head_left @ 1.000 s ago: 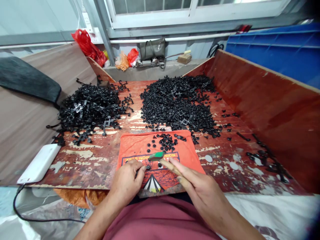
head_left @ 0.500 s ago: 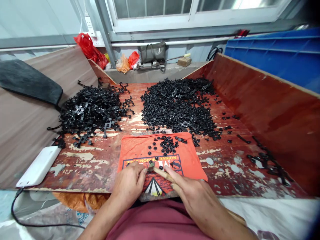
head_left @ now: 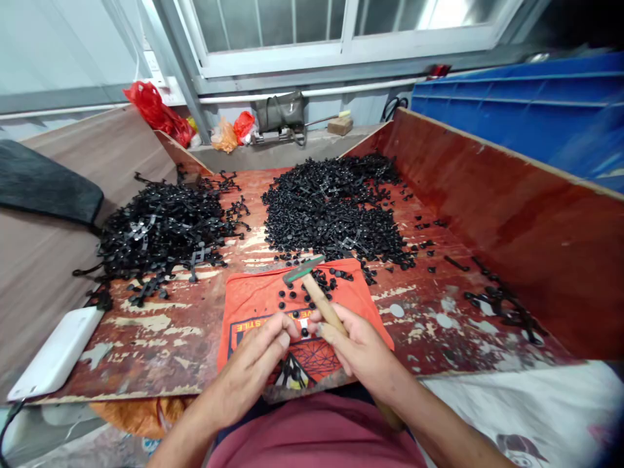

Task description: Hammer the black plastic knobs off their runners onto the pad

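Observation:
My right hand is closed round the wooden handle of a hammer, whose grey-green head is raised over the orange cloth. Thumb and fingers of my left hand are drawn together low over the same cloth. Whatever they may pinch is too small to make out. A small round black part shows between the two hands. Beyond them, several similar black plastic parts lie scattered on the cloth, some partly behind the hammer head.
Black strip-like parts are heaped in a left pile; small black pieces form a larger pile behind the cloth. A white power bank or similar device lies at left. Wooden side boards border the worn red table. A blue crate stands beyond.
The hammer head has come up and forward from beside my left fingertips. My right hand has turned with its handle. My left hand stays low on the cloth, and the view has shifted slightly.

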The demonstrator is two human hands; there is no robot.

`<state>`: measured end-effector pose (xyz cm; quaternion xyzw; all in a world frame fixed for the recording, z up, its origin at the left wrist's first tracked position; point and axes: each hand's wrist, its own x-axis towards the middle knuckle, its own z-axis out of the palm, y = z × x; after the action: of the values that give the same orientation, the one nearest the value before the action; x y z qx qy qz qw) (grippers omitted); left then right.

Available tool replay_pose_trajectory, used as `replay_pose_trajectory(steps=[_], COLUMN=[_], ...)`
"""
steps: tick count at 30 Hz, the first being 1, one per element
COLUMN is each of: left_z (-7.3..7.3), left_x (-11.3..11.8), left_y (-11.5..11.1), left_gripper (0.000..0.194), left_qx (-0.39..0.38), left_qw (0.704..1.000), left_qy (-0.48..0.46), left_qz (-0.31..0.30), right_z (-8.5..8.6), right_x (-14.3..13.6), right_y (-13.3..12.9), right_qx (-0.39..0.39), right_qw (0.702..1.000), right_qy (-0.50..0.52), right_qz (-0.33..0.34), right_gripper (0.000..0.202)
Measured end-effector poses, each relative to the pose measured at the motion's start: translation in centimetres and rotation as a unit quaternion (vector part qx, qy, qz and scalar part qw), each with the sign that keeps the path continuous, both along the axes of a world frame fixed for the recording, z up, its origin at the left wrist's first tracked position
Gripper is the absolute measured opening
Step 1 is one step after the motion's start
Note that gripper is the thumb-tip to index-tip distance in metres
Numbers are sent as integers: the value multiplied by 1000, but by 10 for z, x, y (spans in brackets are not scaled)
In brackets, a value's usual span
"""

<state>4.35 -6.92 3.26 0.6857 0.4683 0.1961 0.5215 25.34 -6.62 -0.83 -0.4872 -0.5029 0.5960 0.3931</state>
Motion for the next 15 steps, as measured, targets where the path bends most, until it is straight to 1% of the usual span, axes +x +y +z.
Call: replay_pose_trajectory(steps=[3, 5, 7, 9, 10, 13, 14, 15], left_z=[0, -1, -3, -5, -7, -10, -11, -11], left_x=[5, 5, 3, 1, 1, 3, 4, 5], left_y=[-2, -4, -6, -8, -9, -9, -7, -5], left_gripper=[26, 23, 19, 14, 16, 39, 43, 43], left_qx=[7, 15, 22, 28, 33, 45, 51, 55], left_qw=[998, 995, 994, 994, 993, 994, 995, 996], left_qy=[-2, -8, -17, -23, -24, -35, -42, -49], left_qz=[-62, -95, -108, -108, -107, -96, -77, -50], right_z=[1, 6, 9, 10, 10, 8, 8, 8], right_x=[-14, -18, -20, -20, -20, -18, -17, -16], right_y=[10, 13, 13, 13, 13, 14, 14, 14], right_qx=[-52, -63, -65, -65, -66, -74, -76, -78], right_qw=[995, 989, 985, 983, 982, 978, 976, 976], right_qy=[62, 85, 99, 108, 110, 127, 133, 137], right_qz=[66, 105, 127, 137, 140, 151, 154, 152], right_gripper=[37, 42, 43, 38, 35, 24, 23, 22])
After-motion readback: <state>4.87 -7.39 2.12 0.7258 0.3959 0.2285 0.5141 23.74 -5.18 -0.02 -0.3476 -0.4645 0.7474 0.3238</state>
